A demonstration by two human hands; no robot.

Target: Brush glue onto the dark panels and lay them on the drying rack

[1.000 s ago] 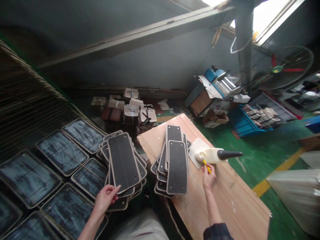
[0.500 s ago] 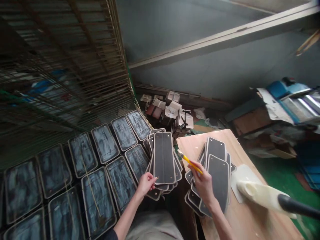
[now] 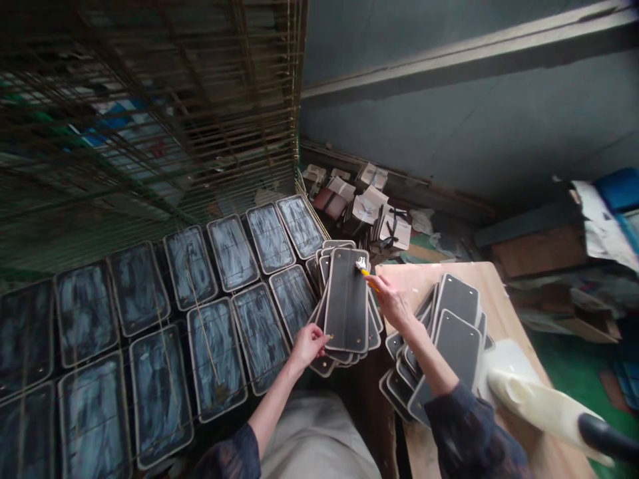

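My left hand (image 3: 308, 347) is closed in a pinch at the lower left corner of a dark panel (image 3: 344, 306) with a pale border and small holes near its corners. That panel lies on top of an untidy stack of similar ones. In my right hand (image 3: 393, 303) is a brush with a yellow handle (image 3: 368, 273). Its bristles are at the panel's upper right, where a white wet patch (image 3: 360, 261) shows. Right of my hands, more dark panels (image 3: 456, 339) lie in a loose stack on a wooden table.
To the left, panels streaked with white (image 3: 259, 332) lie in rows on a wire rack, below a raised grid (image 3: 239, 120). A cream container with a black handle (image 3: 529, 396) rests on the wooden table (image 3: 414, 273). Tied bundles (image 3: 367, 206) stand on the floor beyond.
My right hand has brought the brush from beside the stack onto the top panel, leaving a white patch there. My left hand keeps its pinch. The camera view has turned left.
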